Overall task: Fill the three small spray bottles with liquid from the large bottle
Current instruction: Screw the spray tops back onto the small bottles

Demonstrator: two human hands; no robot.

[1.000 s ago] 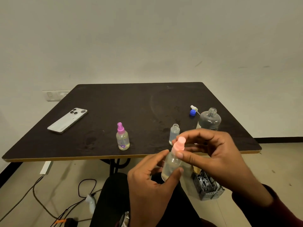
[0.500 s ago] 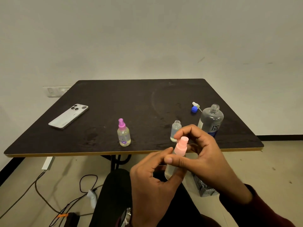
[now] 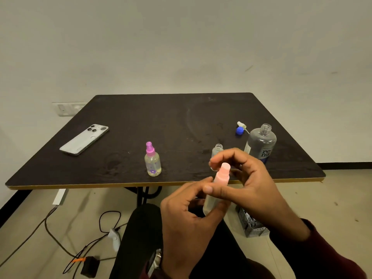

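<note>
My left hand (image 3: 187,220) holds the clear body of a small spray bottle (image 3: 211,204) below the table's front edge. My right hand (image 3: 247,184) pinches its pink spray cap (image 3: 222,175) between thumb and fingers. A second small bottle (image 3: 153,161) with a purple cap stands upright on the black table (image 3: 161,121). A third small bottle (image 3: 217,150), uncapped, stands behind my right fingers. The large clear bottle (image 3: 261,143) stands open at the right, and a blue spray cap (image 3: 240,129) lies beside it.
A white phone (image 3: 84,139) lies face down on the table's left side. Under the table are cables (image 3: 80,238) and a black adapter (image 3: 90,266) on the floor. A grey box (image 3: 251,226) stands on the floor by my right arm.
Both hands stay on the pink-capped bottle; my right fingers have shifted around the cap, uncovering its top. The view has tilted slightly, showing more of the large bottle.
</note>
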